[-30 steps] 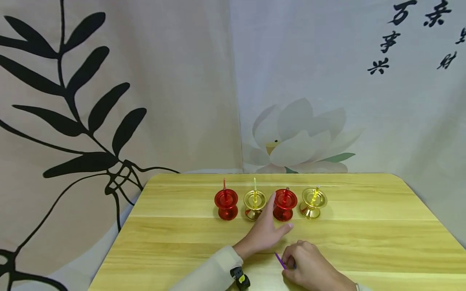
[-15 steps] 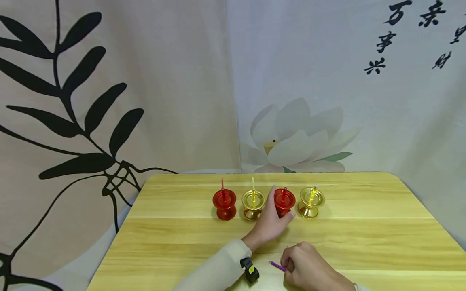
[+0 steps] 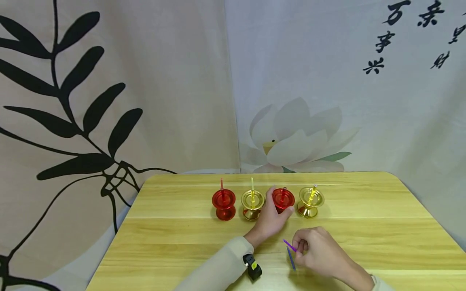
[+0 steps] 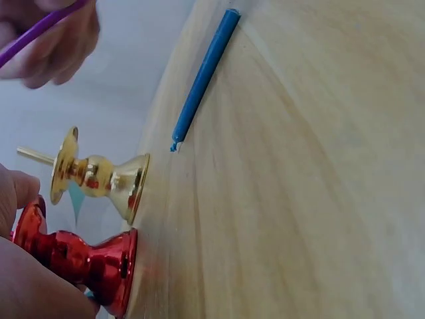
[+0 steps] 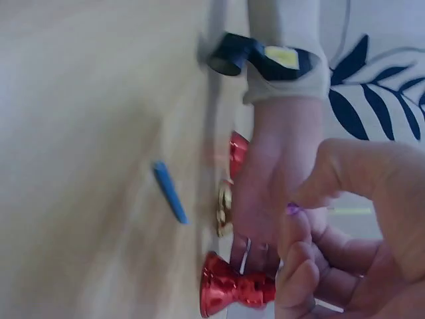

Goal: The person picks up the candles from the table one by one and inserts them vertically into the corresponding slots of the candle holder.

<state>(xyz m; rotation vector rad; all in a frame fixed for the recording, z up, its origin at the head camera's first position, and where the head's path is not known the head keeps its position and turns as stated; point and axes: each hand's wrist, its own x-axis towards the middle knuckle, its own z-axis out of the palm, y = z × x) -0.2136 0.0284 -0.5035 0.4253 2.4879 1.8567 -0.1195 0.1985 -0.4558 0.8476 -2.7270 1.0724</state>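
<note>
My left hand [image 3: 270,220] grips a shiny red candle holder [image 3: 283,197] by its side; its flared base [image 4: 118,269] stands on the table in the left wrist view. My right hand [image 3: 323,251] is nearer the front and pinches a thin purple candle [image 3: 289,245] between thumb and fingertips, its free end pointing left. Below it a blue candle [image 3: 291,258] lies on the wood, wick end [image 4: 175,145] towards the holders in the left wrist view. From the right wrist only the purple candle's end [image 5: 293,209] shows at the fingertips.
Left of the gripped holder stand a gold holder [image 3: 253,200] with a thin pale candle and a red holder [image 3: 223,201] with a red candle. To its right is another gold holder [image 3: 311,198] bearing a short yellow stick. All line the back of the wooden table [image 3: 174,242].
The left hand has closed round the red holder. My right hand has moved up and right with the purple candle, and the blue candle, hidden earlier by that hand, now shows on the table.
</note>
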